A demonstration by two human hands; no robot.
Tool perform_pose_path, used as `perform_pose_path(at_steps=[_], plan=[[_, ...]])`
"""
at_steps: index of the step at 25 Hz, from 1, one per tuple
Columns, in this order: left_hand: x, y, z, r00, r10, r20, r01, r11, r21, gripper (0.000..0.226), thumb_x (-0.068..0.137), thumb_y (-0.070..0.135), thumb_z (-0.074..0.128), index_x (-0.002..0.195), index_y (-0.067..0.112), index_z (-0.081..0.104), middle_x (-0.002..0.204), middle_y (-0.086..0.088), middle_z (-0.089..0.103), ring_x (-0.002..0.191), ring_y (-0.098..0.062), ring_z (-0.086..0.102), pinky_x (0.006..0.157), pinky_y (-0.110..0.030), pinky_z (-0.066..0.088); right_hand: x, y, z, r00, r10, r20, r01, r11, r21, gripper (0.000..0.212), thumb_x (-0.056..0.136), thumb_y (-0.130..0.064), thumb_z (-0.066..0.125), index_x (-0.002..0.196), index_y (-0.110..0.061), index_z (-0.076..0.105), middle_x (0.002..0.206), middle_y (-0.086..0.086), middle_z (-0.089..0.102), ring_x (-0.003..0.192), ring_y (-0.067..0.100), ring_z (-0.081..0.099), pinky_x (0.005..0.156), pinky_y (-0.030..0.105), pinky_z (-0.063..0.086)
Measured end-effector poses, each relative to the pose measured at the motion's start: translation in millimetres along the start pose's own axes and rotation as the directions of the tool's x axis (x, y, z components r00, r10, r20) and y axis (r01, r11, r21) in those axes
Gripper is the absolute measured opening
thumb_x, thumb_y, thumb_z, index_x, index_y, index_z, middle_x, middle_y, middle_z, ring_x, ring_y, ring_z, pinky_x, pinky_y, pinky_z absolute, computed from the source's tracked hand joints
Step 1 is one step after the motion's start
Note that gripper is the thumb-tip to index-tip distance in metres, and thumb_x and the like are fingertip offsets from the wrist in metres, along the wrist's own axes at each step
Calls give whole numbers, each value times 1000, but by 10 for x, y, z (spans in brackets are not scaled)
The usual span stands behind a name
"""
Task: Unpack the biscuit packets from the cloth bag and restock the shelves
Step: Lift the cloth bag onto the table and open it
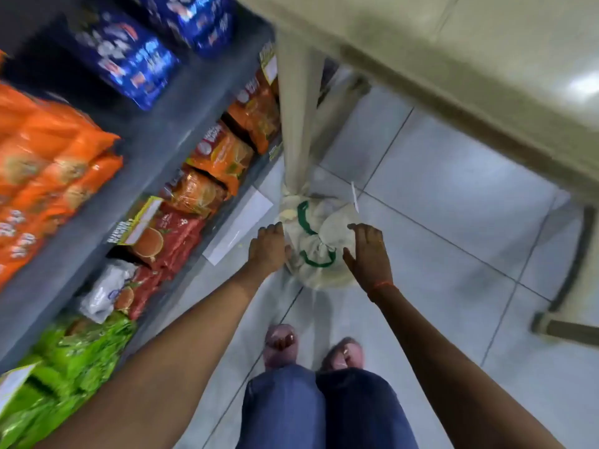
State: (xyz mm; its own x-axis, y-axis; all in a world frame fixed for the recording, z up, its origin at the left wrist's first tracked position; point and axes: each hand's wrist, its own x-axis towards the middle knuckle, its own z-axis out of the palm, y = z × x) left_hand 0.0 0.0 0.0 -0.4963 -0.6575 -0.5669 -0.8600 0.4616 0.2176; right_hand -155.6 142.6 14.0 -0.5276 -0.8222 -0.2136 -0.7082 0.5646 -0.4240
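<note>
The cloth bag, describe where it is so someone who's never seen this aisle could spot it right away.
Follow the pale table leg beside the snack shelves down to the tiled floor. At its foot sits the cloth bag, between the left hand and right hand. It is the only off-white fabric bundle, with green handles, unlike the glossy coloured packets shelved nearby.

A pale table leg (296,124) stood on the grey tiled floor (437,205) at twelve o'clock. A white paper sheet (238,228) lay flat on the tiles at ten o'clock of centre. A dark stand foot (564,328) rested at four o'clock.
</note>
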Motion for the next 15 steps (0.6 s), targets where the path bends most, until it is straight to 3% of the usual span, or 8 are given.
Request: perform_pose_path(at_steps=[4, 7, 9, 10, 12, 13, 15], plan=[[778, -93, 790, 995, -3, 102, 13, 995, -102, 74, 90, 29, 58, 148, 5, 18, 145, -18, 38, 131, -36, 39, 102, -46, 41, 541, 425, 820, 976, 85, 202, -68, 994, -91, 84, 75, -31, 72, 143, -6, 29, 142, 20, 40, 125, 38, 39, 100, 47, 44], [1201, -99, 1350, 972, -9, 234, 43, 989, -142, 96, 88, 30, 64, 151, 6, -5, 158, -23, 11, 137, -40, 34, 109, -48, 37, 809, 701, 1300, 947, 88, 309, -33, 983, -179, 107, 72, -37, 75, 150, -23, 3, 156, 19, 10, 132, 41, 29, 97, 54, 45], [1347, -48, 1605, 966, -47, 254, 97, 978, -186, 99, 90, 27, 62, 149, 4, -14, 157, -29, 6, 133, -43, 38, 108, -48, 40, 917, 768, 1488, 927, 80, 366, -1, 978, -211, 112, 72, -32, 77, 149, -29, -5, 156, 22, 6, 129, 43, 34, 95, 54, 46], [1380, -8, 1702, 981, -62, 184, 99, 975, -200, 90, 92, 23, 58, 150, 1, -8, 153, -30, 17, 127, -43, 45, 104, -45, 43, 955, 789, 1594, 924, 84, 373, 4, 974, -228, 110, 74, -28, 76, 149, -30, -5, 153, 24, 12, 124, 44, 39, 95, 53, 46], [1410, 77, 1778, 1000, -18, -24, 12, 971, -237, 59, 95, 18, 51, 144, -3, 26, 135, -25, 45, 115, -38, 55, 93, -40, 47, 999, 818, 1706, 951, 68, 301, -5, 979, -206, 93, 80, -19, 69, 150, -24, 7, 143, 24, 30, 112, 42, 50, 92, 47, 48], [1414, 90, 1770, 996, 20, -90, -43, 966, -256, 41, 95, 17, 49, 131, -3, 45, 125, -23, 55, 111, -36, 57, 89, -37, 47, 1028, 836, 1694, 964, 92, 249, -54, 987, -154, 78, 83, -16, 64, 147, -18, 20, 137, 23, 39, 108, 42, 54, 91, 44, 48], [1371, 110, 1625, 988, 48, -145, -86, 959, -269, 25, 95, 15, 47, 106, -3, 61, 111, -21, 64, 104, -34, 61, 79, -35, 45, 1094, 857, 1537, 974, 128, 186, -108, 988, -113, 44, 85, -15, 57, 128, -6, 49, 124, 21, 53, 105, 39, 56, 89, 38, 46]])
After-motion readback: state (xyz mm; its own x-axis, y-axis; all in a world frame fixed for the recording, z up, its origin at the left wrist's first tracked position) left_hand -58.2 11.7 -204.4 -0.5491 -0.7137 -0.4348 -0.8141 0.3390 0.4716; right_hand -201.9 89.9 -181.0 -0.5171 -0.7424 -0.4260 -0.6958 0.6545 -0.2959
